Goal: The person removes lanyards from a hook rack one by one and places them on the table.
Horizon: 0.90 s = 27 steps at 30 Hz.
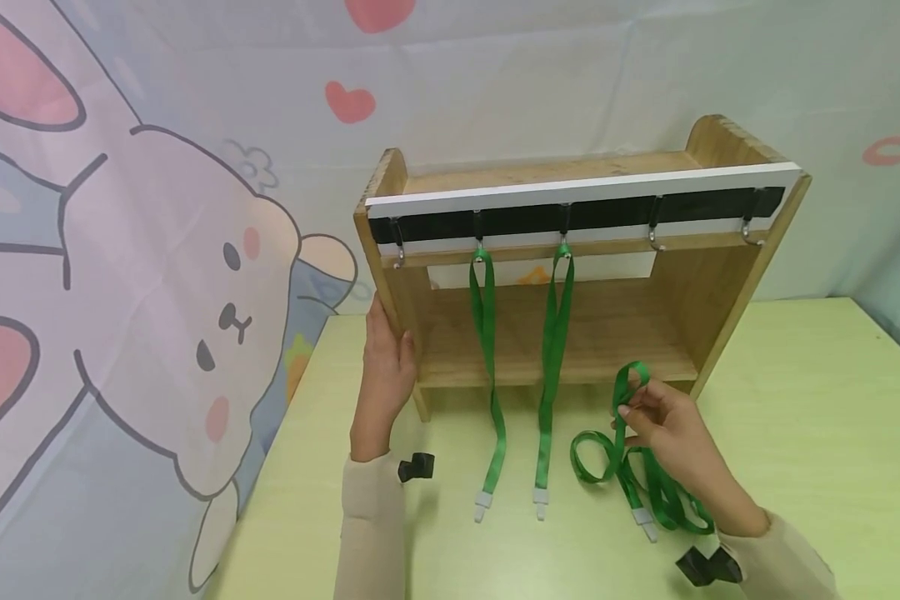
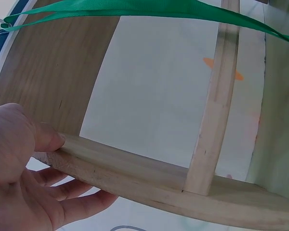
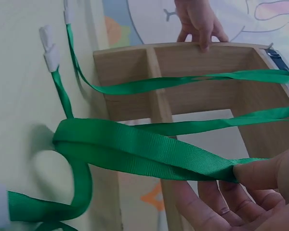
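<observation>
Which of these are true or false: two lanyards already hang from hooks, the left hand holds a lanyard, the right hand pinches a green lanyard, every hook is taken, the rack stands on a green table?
1. Two green lanyards hang from the hooks. True.
2. The left hand holds a lanyard. False: it grips the side panel of the wooden rack.
3. The right hand pinches a loose lanyard. True.
4. Every hook is taken. False: three hooks, such as the far right hook, are bare.
5. The rack stands on a pale green table. True.
</observation>
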Each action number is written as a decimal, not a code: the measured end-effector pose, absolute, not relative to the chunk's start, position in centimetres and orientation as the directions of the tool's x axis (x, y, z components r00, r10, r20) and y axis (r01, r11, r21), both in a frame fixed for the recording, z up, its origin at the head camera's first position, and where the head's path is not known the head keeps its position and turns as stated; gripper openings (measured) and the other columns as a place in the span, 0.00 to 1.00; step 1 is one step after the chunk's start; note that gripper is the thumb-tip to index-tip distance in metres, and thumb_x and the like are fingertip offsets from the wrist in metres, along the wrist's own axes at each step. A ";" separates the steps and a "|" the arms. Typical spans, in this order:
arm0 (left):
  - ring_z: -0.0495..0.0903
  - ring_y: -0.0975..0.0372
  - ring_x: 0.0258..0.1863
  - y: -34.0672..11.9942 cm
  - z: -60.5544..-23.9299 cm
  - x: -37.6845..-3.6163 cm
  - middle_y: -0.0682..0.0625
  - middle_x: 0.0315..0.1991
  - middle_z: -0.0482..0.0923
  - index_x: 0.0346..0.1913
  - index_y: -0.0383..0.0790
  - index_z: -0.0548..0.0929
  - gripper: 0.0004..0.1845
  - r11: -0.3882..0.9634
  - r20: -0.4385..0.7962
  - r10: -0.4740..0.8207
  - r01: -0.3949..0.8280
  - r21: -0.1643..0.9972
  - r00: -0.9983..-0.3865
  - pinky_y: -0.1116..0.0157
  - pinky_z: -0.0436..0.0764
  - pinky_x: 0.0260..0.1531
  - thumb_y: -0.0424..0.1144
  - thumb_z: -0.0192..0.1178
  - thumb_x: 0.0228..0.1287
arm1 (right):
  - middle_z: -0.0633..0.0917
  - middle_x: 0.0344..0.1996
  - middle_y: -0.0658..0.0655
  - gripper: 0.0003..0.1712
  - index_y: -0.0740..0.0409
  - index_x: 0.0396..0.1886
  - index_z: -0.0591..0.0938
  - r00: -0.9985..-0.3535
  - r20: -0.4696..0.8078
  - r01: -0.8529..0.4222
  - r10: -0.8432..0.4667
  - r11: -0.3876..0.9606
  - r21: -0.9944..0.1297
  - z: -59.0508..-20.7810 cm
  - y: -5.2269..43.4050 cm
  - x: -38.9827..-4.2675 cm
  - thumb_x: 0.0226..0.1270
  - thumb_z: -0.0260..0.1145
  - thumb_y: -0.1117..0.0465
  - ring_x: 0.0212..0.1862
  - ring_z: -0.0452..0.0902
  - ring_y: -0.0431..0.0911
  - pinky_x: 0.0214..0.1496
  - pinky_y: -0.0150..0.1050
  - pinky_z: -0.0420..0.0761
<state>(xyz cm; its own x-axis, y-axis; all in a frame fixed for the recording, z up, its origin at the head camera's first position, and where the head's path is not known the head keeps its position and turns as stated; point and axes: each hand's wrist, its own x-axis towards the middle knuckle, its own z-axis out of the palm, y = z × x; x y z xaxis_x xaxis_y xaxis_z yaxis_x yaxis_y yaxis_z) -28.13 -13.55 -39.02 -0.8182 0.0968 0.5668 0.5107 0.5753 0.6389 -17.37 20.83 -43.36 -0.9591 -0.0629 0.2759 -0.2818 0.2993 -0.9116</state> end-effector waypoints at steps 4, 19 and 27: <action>0.64 0.38 0.68 -13.5 -39.0 -28.2 0.29 0.71 0.54 0.78 0.28 0.42 0.36 0.573 0.574 0.098 0.517 0.636 -0.813 0.40 0.69 0.63 0.24 0.47 0.74 | 0.84 0.36 0.64 0.06 0.74 0.45 0.77 -0.972 0.222 -0.236 -0.080 0.293 -0.927 -43.9 20.8 -17.5 0.72 0.58 0.77 0.36 0.84 0.43 0.31 0.44 0.87; 0.64 0.39 0.69 -13.2 -39.0 -28.6 0.30 0.71 0.54 0.79 0.30 0.42 0.36 0.563 0.569 0.102 0.518 0.643 -0.816 0.41 0.69 0.64 0.24 0.46 0.75 | 0.86 0.33 0.63 0.03 0.71 0.39 0.78 -0.984 0.116 -0.164 -0.137 0.431 -0.887 -45.0 21.3 -17.8 0.67 0.63 0.77 0.32 0.83 0.48 0.28 0.43 0.85; 0.65 0.39 0.68 -13.4 -38.9 -28.2 0.31 0.71 0.55 0.79 0.31 0.42 0.37 0.553 0.563 0.092 0.513 0.657 -0.821 0.40 0.70 0.62 0.23 0.47 0.74 | 0.71 0.17 0.47 0.11 0.61 0.27 0.73 -0.967 0.127 -0.224 -0.222 0.497 -0.838 -46.3 21.4 -18.2 0.64 0.63 0.77 0.22 0.65 0.39 0.26 0.32 0.67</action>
<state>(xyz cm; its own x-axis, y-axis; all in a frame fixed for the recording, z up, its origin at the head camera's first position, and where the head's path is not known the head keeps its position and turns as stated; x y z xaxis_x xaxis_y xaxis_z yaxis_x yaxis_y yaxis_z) -28.19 -13.45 -38.87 -0.8212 0.0922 0.5632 0.5126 0.5530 0.6569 -18.21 21.35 -46.32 -0.9668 -0.2218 0.1267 -0.2239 0.4974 -0.8381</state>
